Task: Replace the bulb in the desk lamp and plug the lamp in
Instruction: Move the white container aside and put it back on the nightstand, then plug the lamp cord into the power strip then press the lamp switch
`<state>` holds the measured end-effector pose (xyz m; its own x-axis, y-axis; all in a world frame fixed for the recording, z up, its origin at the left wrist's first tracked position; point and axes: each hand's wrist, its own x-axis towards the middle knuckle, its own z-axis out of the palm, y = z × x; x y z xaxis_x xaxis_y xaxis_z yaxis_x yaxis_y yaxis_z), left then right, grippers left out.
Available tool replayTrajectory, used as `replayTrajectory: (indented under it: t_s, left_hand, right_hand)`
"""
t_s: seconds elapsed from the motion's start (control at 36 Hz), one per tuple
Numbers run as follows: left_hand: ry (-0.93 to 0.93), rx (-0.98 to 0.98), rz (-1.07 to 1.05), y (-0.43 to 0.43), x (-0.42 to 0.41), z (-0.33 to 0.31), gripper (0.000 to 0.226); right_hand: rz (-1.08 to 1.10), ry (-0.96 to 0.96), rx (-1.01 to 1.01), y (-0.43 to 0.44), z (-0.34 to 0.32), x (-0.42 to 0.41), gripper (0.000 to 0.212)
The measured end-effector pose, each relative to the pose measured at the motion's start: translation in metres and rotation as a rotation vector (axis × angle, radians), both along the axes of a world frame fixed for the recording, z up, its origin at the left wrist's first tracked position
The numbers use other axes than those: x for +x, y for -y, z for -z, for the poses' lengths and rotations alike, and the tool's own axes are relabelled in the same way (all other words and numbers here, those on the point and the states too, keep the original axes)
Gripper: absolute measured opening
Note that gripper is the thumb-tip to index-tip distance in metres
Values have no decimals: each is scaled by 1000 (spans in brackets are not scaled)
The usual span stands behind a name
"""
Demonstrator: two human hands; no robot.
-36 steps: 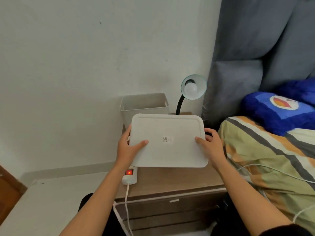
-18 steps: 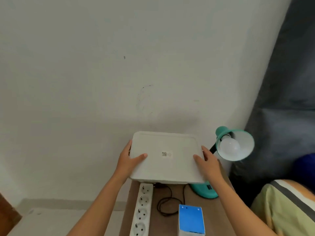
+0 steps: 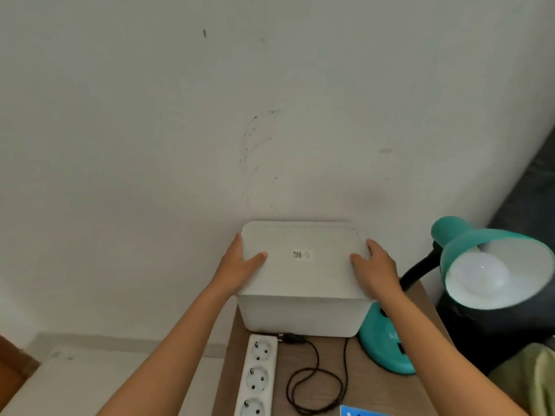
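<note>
A teal desk lamp (image 3: pixel 387 346) stands on the wooden bedside table (image 3: pixel 324 382), its shade (image 3: pixel 468 235) facing me with a white bulb (image 3: pixel 477 277) inside. Its black cord (image 3: pixel 315 379) lies coiled on the table, the plug beside a white power strip (image 3: pixel 258 376). A white bin (image 3: pixel 300 316) stands against the wall with a white lid (image 3: pixel 303 259) on top. My left hand (image 3: pixel 240 268) grips the lid's left edge, and my right hand (image 3: pixel 375 268) its right edge.
A blue and white box (image 3: pixel 363 411) shows at the bottom edge. The wall is right behind the bin. A dark grey headboard (image 3: pixel 528 205) and striped bedding (image 3: pixel 531 382) lie to the right. Pale floor is at lower left.
Both hands have carried the lid away from me and set it down onto the bin by the wall. The view has closed in on the table.
</note>
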<state>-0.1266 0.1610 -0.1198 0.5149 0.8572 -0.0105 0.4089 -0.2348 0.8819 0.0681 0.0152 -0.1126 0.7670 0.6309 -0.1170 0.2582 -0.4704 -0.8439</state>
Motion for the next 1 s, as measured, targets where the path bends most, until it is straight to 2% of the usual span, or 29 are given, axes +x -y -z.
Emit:
replayTrajectory:
  t_s: [0.14, 0.22, 0.33, 0.5, 0.61, 0.67, 0.72, 0.75, 0.78, 0.83, 0.86, 1.0]
  left_hand:
    - [2, -10, -23, -3, 6, 2, 60]
    - [-4, -24, -41, -3, 7, 5, 57]
    - [16, -55, -68, -8, 6, 10, 56]
    - [21, -68, -94, -10, 5, 12, 66]
    - [-11, -37, -91, -6, 5, 7, 59]
    - [-49, -2, -75, -1, 4, 2, 54]
    - [-92, 12, -67, 5, 1, -3, 54]
    - [-105, 19, -65, 9, -1, -5, 53]
    - [-118, 21, -61, 12, -4, -6, 52]
    - [-120, 33, -57, 21, -12, -10, 48]
    - [-111, 37, -54, 25, -16, -11, 45]
    - [-75, 46, -23, 50, -43, -7, 36]
  right_hand:
    - [13, -1, -34, -5, -1, 1, 52]
    - [27, -5, -30, -5, 2, -2, 56]
    - [43, -1, -10, -3, 2, -2, 47]
    - [42, 18, 0, -2, 3, -2, 48]
    - [5, 11, -39, 0, -2, -2, 58]
    - [-1, 36, -78, 2, -4, 0, 47]
    - [-4, 63, -90, 7, -8, -2, 18]
    - [-10, 72, -96, 10, -10, -5, 11]
    - [-25, 81, -95, 12, -13, -9, 14]
    - [-53, 115, -98, 20, -17, -19, 40]
    - [-60, 134, -91, 25, -20, -26, 47]
    - [-91, 173, 9, 46, -15, -61, 49]
